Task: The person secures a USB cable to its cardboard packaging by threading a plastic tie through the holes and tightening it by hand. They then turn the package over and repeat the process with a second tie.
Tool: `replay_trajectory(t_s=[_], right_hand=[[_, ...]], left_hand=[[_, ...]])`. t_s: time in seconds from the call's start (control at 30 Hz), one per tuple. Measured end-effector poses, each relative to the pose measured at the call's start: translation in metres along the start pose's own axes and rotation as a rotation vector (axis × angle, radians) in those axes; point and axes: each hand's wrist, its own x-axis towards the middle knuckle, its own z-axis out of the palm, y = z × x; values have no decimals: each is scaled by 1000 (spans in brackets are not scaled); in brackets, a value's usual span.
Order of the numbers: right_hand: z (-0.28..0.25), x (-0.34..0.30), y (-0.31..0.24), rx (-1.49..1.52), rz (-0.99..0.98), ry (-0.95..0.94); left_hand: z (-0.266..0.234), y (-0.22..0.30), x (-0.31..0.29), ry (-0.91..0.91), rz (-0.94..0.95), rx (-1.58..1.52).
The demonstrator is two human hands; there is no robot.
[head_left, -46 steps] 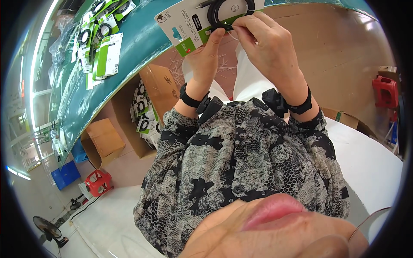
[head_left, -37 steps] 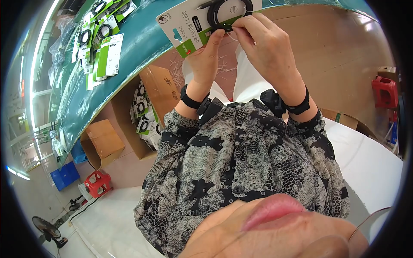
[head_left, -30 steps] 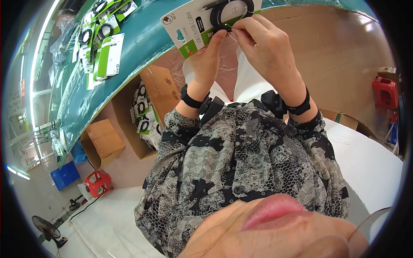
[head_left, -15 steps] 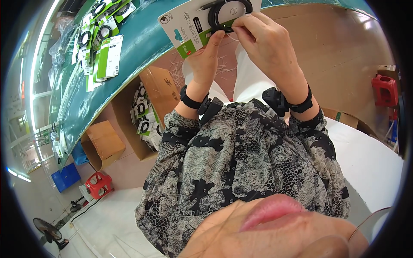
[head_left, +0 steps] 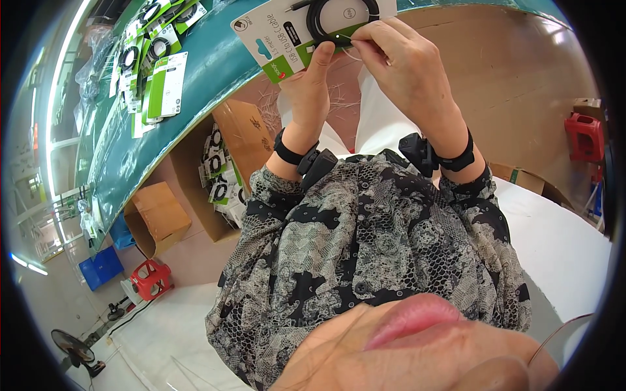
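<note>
My left hand (head_left: pixel 305 94) grips the lower edge of a white and green cardboard backing card (head_left: pixel 272 27), its thumb lying on the front. A coiled black cable (head_left: pixel 315 19) is mounted on that card. To the right of the thumb, my right hand (head_left: pixel 412 68) is closed in a pinch at the card's lower edge, beside the coil. A thin white strand (head_left: pixel 349 55) curves out below the pinching fingertips; its far end is hidden behind the card and fingers.
Several carded cables (head_left: pixel 156 65) lie piled on the green tabletop (head_left: pixel 215 49) at left. Below the table edge, a cardboard box (head_left: pixel 241 133) holds more carded cables. White scraps (head_left: pixel 339 98) litter the floor. Red stools (head_left: pixel 151 279) and a fan (head_left: pixel 73 347) stand farther off.
The card has shifted slightly left and up with my left hand. My right hand stays in its pinch beside the coil, almost unmoved.
</note>
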Motion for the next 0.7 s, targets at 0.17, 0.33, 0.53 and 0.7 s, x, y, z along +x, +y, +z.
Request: replay_trajectory(t_s=[0.17, 0.33, 0.53, 0.7], right_hand=[[0, 0, 0, -4, 1, -21], [0, 0, 0, -9, 0, -30], [0, 0, -2, -5, 15, -43], [0, -1, -1, -12, 10, -48]], left_hand=[[-3, -1, -1, -18, 34, 53], [-6, -3, -1, -45, 89, 121], [-4, -1, -2, -58, 121, 137], [-7, -3, -3, -30, 133, 214]])
